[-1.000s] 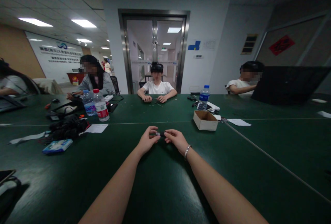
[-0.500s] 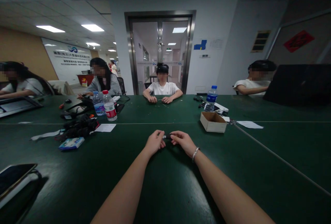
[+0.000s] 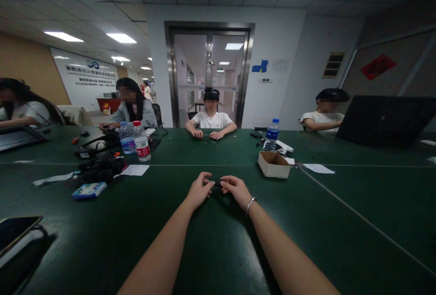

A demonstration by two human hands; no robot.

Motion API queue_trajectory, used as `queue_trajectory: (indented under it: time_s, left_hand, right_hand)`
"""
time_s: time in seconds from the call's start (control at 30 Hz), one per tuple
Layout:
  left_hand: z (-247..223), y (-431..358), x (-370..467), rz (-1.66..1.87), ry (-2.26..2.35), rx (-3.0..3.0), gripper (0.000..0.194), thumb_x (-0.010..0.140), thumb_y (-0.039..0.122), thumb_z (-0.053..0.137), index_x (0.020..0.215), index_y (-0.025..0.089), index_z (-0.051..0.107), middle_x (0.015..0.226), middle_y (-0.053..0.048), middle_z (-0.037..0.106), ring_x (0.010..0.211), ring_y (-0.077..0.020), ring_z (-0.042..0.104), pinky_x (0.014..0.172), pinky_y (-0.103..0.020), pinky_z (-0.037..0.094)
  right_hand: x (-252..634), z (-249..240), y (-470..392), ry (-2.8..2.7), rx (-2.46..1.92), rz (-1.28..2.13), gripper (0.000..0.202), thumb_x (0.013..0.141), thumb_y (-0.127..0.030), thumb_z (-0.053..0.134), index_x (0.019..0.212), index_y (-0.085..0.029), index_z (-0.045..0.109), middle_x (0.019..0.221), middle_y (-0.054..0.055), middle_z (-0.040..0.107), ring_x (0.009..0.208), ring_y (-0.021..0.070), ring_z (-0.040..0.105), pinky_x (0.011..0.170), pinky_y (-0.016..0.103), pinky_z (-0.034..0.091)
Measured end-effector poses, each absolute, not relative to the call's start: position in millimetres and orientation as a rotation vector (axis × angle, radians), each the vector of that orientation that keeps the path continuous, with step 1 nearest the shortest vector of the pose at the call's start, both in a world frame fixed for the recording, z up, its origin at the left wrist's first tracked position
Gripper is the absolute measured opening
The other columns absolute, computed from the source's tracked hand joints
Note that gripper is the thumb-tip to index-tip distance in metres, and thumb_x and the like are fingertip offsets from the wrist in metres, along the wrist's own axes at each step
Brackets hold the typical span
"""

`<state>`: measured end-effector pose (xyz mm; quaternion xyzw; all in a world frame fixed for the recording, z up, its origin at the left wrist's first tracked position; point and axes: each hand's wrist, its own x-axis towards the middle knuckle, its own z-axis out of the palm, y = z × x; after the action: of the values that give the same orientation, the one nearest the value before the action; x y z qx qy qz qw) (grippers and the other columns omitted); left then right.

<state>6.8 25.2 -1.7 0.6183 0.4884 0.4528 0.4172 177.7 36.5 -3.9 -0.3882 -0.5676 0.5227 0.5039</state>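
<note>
One small black object (image 3: 218, 183), paler at one end, between both hands (image 3: 237, 190).

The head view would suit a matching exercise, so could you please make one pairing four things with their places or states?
Things:
1. small dark object
2. bracelet
3. box
4. red-capped bottle

Places or states:
A. around the wrist of the right hand
B. beside another bottle
C. between the left hand and the right hand
D. pale-sided, open at the top

Pairs: 1-C, 2-A, 3-D, 4-B
</note>
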Motion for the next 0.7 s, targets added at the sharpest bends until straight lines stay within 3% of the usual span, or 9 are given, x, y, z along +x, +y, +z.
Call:
queue_trajectory:
  time_s: [0.13, 0.3, 0.43, 0.6, 0.7]
  left_hand:
    - [-1.1, 23.9, 7.5, 1.099, 1.223, 1.533, 0.036, 0.086, 0.044, 0.037, 0.105, 0.017, 0.051, 0.062, 0.0, 0.053, 0.045, -0.0091, 0.048, 0.036, -0.016, 0.033]
    - [-1.8, 24.9, 7.7, 1.151, 1.171, 1.491, 0.032, 0.083, 0.035, 0.046, 0.109, 0.018, 0.048, 0.074, -0.001, 0.056, 0.053, -0.0087, 0.055, 0.044, -0.017, 0.042]
    - [-1.1, 25.0, 7.5, 1.054, 1.203, 1.53, 0.033, 0.086, 0.04, 0.039, 0.106, 0.017, 0.051, 0.064, 0.001, 0.053, 0.045, -0.0075, 0.048, 0.038, -0.015, 0.034]
    - [-0.8, 24.0, 8.3, 1.123, 1.17, 1.545, 0.031, 0.081, 0.032, 0.049, 0.109, 0.019, 0.05, 0.089, -0.004, 0.055, 0.059, -0.0088, 0.056, 0.047, -0.018, 0.044]
    - [-1.2, 24.0, 8.6, 1.087, 1.156, 1.543, 0.031, 0.085, 0.034, 0.041, 0.109, 0.017, 0.05, 0.076, -0.003, 0.054, 0.055, -0.0092, 0.053, 0.047, -0.019, 0.044]
  right_hand:
    - [177.4, -2.7, 35.6, -1.364, -0.922, 1.286, 0.037, 0.059, -0.034, 0.075, 0.085, -0.012, 0.063, 0.068, 0.003, 0.062, 0.06, 0.0139, 0.058, 0.055, 0.024, 0.048]
    - [176.9, -0.7, 34.1, -1.385, -0.91, 1.293, 0.037, 0.059, -0.034, 0.076, 0.086, -0.012, 0.063, 0.071, 0.004, 0.062, 0.062, 0.0142, 0.058, 0.056, 0.025, 0.048]
    - [177.3, -0.3, 33.9, -1.409, -0.906, 1.303, 0.037, 0.059, -0.034, 0.076, 0.085, -0.012, 0.062, 0.07, 0.003, 0.061, 0.063, 0.0145, 0.058, 0.058, 0.026, 0.049]
    - [177.9, 0.1, 34.2, -1.421, -0.908, 1.296, 0.035, 0.061, -0.032, 0.075, 0.087, -0.013, 0.062, 0.071, 0.003, 0.061, 0.065, 0.0149, 0.059, 0.059, 0.026, 0.048]
    - [177.4, -0.3, 34.4, -1.429, -0.899, 1.31, 0.036, 0.06, -0.032, 0.075, 0.087, -0.013, 0.061, 0.074, 0.003, 0.062, 0.065, 0.0149, 0.059, 0.059, 0.027, 0.049]
